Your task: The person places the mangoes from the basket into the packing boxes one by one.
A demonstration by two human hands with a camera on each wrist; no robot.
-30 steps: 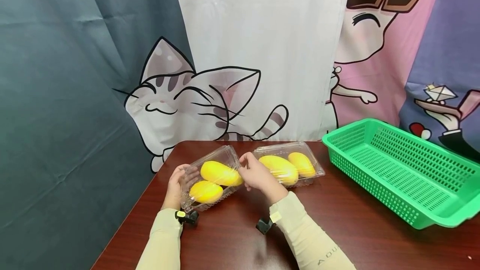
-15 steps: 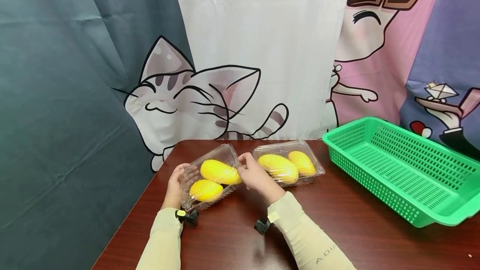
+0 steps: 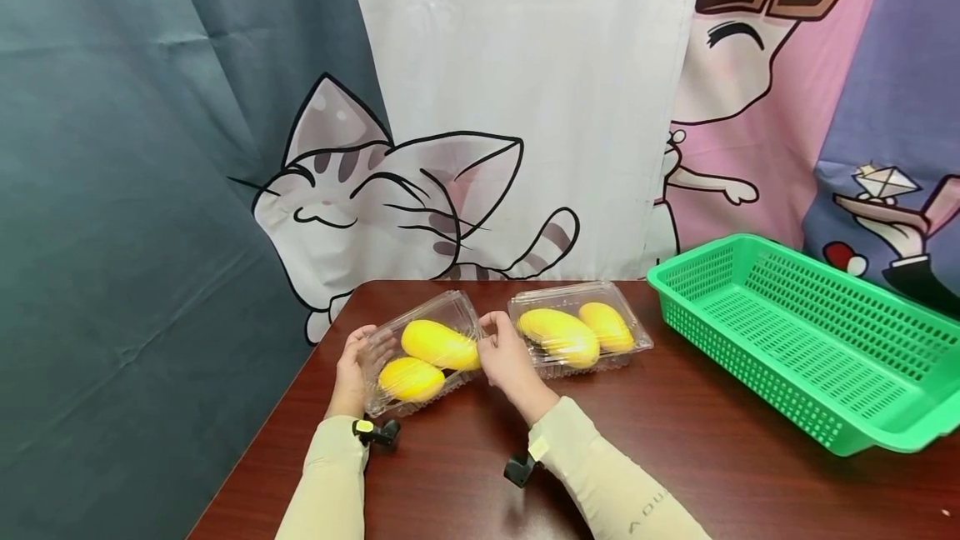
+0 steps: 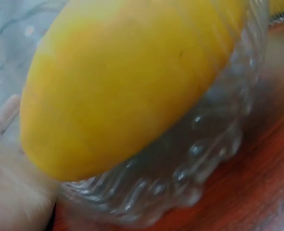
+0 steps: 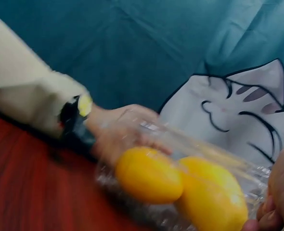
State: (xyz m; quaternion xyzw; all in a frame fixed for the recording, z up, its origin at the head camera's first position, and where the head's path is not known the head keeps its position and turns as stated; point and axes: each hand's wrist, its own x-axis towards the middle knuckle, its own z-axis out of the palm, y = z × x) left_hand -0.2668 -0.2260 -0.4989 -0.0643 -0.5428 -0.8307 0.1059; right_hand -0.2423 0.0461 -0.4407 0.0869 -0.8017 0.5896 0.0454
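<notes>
A clear plastic clamshell box (image 3: 459, 312) with two yellow mangoes (image 3: 437, 344) sits at an angle between both hands in the head view. My left hand (image 3: 351, 369) lies along its left side, and its extended fingers show through the plastic. At the opposite side, my right hand (image 3: 508, 357) pinches the box's edge with curled fingers. The left wrist view is filled by one mango (image 4: 127, 91) behind the plastic, with part of the left palm (image 4: 17, 192) beside it. In the right wrist view, right-hand fingers (image 5: 272, 219) meet the box edge.
A second clear clamshell box (image 3: 540, 298) with two mangoes stands just right of my right hand. Farther right is a green plastic basket (image 3: 757, 382) with perforated walls. The dark red wooden table (image 3: 450, 482) ends at a printed curtain (image 3: 600, 107).
My right wrist and forearm have shifted slightly left and toward me, while the fingers stay at the box edge. The left hand and both boxes keep nearly the same place.
</notes>
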